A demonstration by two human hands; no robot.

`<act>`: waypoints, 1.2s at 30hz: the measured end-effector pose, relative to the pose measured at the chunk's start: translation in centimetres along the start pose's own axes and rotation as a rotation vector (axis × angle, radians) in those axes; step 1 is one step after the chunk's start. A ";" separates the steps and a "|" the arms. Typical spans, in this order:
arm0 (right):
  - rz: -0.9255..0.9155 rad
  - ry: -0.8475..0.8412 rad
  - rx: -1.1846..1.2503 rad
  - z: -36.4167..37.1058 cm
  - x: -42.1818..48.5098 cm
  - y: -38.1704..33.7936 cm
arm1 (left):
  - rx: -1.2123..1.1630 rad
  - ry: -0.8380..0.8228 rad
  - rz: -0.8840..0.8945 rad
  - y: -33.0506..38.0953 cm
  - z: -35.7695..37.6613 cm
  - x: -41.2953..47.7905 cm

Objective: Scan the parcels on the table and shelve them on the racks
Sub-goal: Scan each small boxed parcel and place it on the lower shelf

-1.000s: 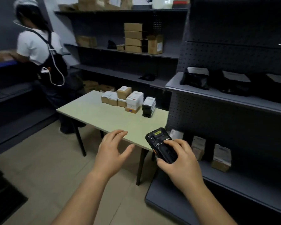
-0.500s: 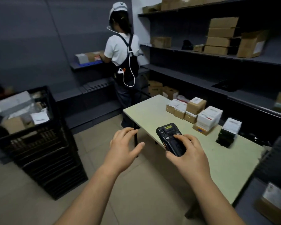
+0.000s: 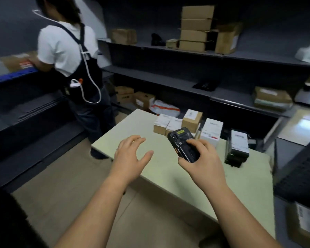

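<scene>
The right hand (image 3: 202, 158) curls its fingers (image 3: 195, 142) round the handheld scanner (image 3: 183, 144), the left hand (image 3: 131, 154) is spread and empty, and the parcels (image 3: 191, 119) sit on the worktop (image 3: 168, 176) just beyond the fingertips, so I'd worry that such a light grip could let the scanner slip.

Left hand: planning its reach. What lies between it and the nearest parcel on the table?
Head view: only bare tabletop between the left hand and that parcel; the scanner is off to the right, gripped by the right hand.

Matt pale table (image 3: 168, 176), brown cardboard parcels (image 3: 191, 119), black plastic scanner (image 3: 183, 144).
</scene>
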State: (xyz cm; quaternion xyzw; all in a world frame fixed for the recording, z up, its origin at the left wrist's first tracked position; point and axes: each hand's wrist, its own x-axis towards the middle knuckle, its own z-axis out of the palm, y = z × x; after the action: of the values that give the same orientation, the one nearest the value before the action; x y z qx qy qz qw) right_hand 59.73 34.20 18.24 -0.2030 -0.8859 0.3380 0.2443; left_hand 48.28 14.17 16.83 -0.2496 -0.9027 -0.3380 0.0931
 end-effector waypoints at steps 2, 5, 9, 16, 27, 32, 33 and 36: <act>0.074 0.025 -0.036 0.6 2.0 0.9 | 0.007 -0.065 0.042 -0.4 2.0 3.6; 0.159 0.037 -0.085 1.7 4.5 2.9 | -0.022 -0.167 0.078 -1.3 5.8 7.5; 0.250 0.043 -0.120 4.3 8.2 6.4 | -0.051 -0.256 0.078 -3.4 10.9 12.7; 0.332 -0.040 -0.113 10.1 17.0 10.1 | 0.050 -0.341 0.025 -7.5 16.9 22.7; 0.415 -0.040 -0.119 18.5 25.6 12.4 | 0.222 -0.505 -0.020 -14.5 27.4 34.1; 0.479 0.040 -0.095 21.5 26.5 13.1 | 0.273 -0.591 0.093 -16.9 31.6 36.9; 0.494 0.047 -0.097 21.9 26.7 13.0 | 0.271 -0.591 0.107 -17.2 31.7 37.3; 0.509 0.058 -0.121 23.0 27.2 12.1 | 0.242 -0.572 0.101 -18.3 31.5 38.0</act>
State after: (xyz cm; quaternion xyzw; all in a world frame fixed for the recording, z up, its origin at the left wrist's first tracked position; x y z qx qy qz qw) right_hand 27.21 45.36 2.78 -0.4431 -0.8176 0.3291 0.1642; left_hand 6.27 37.73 -4.45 -0.3661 -0.9124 -0.1391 -0.1189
